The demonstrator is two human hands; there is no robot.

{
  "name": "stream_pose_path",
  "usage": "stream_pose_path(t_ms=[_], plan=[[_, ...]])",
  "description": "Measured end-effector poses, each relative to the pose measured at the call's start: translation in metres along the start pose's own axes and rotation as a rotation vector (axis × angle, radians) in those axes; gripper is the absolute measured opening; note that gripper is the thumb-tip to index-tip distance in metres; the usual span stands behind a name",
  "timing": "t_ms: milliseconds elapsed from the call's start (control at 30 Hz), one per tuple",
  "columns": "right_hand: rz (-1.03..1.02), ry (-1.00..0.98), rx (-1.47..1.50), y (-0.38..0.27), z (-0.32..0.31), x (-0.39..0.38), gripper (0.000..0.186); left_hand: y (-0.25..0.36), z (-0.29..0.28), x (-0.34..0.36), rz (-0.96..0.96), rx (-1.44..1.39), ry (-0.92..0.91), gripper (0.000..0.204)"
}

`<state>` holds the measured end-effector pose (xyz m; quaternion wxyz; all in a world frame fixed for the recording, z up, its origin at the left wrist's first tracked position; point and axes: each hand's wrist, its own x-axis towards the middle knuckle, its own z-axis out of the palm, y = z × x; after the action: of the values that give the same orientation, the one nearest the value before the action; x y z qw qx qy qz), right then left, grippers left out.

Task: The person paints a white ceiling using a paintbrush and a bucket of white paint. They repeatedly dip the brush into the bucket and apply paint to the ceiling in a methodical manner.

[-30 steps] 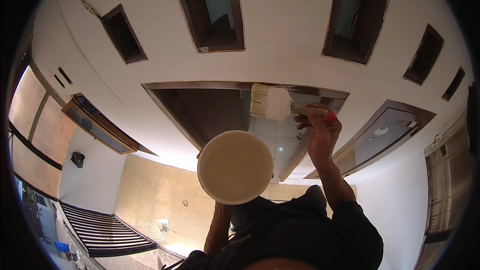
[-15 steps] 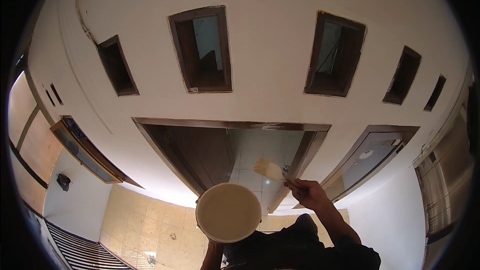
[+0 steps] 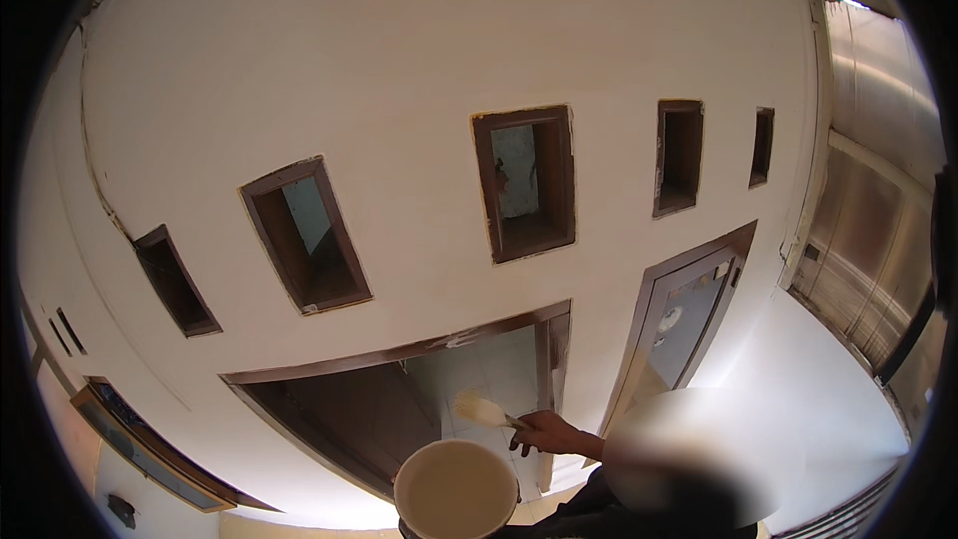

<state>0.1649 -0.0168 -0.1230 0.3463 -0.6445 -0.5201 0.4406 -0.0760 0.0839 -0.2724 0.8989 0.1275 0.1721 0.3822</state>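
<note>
My right hand point(image 3: 549, 432) is closed round the handle of a wide paintbrush point(image 3: 483, 409). Its pale bristles point left, above the rim of a round bucket point(image 3: 457, 489), and stand apart from it. Cream-coloured paint seems to fill the bucket's inside. From below, my left hand holds the bucket up; most of that hand is hidden behind it, with only a dark bit showing by the rim's lower left.
Ahead rises a cream wall point(image 3: 419, 70) with several small brown-framed openings point(image 3: 524, 185). Below them is a brown-framed doorway point(image 3: 399, 344) with a dark door. A second framed door point(image 3: 689, 309) stands to the right. A blurred patch covers the lower right.
The view has tilted up and turned right, so more upper wall shows. The bucket sits lower in view. The brush has come in closer over the bucket, still in my right hand.
</note>
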Motion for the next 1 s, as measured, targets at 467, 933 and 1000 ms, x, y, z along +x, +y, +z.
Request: stream_pose_path(t_ms=[467, 933, 1000], plan=[[-0.142, 0.25, -0.113, -0.027, 0.004, 0.003, 0.033, -0.008, -0.005, 0.004, -0.079, 0.051, -0.02, 0.101], [-0.164, 0.158, 0.069, -0.094, -0.002, -0.038, 0.028, -0.04, -0.048, -0.024, -0.163, -0.094, -0.169, 0.102], [-0.091, -0.009, 0.209, -0.112, 0.0, -0.038, 0.03, -0.044, -0.051, -0.022, -0.165, -0.116, -0.202, 0.102]])
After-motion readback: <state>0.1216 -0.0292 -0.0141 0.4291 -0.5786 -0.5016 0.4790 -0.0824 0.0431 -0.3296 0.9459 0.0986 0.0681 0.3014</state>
